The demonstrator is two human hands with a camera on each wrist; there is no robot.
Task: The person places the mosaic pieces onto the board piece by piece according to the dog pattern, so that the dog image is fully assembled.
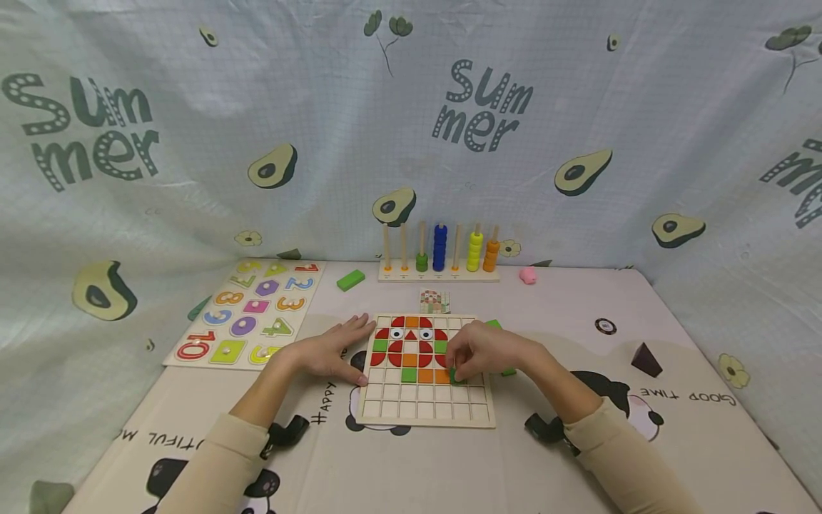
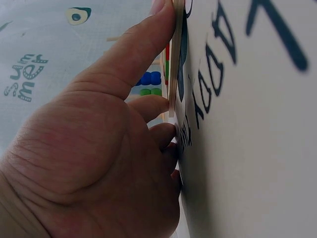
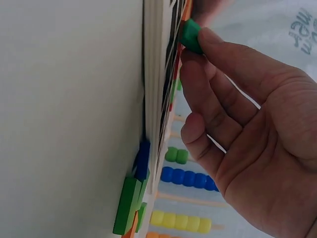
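Note:
A wooden grid board (image 1: 427,422) lies on the table with red, orange, green and eye-printed tiles in its upper and middle cells. At its left edge rests my left hand (image 1: 326,351), fingers extended and thumb touching the board's side; the left wrist view shows that thumb (image 2: 143,47) along the edge. My right hand (image 1: 481,348) is over the board's right part, pinching a small green square tile (image 3: 190,37) between thumb and forefinger. That tile is at a cell right of two orange tiles (image 1: 433,376). Whether it touches the cell floor, I cannot tell.
A small pattern card (image 1: 434,301) lies behind the board. Further back stand a bead abacus (image 1: 439,277), a green block (image 1: 350,280) and a pink piece (image 1: 528,275). A number puzzle (image 1: 257,318) lies left. Green blocks (image 3: 127,206) sit beside the board's right edge; a dark wedge (image 1: 646,360) lies far right.

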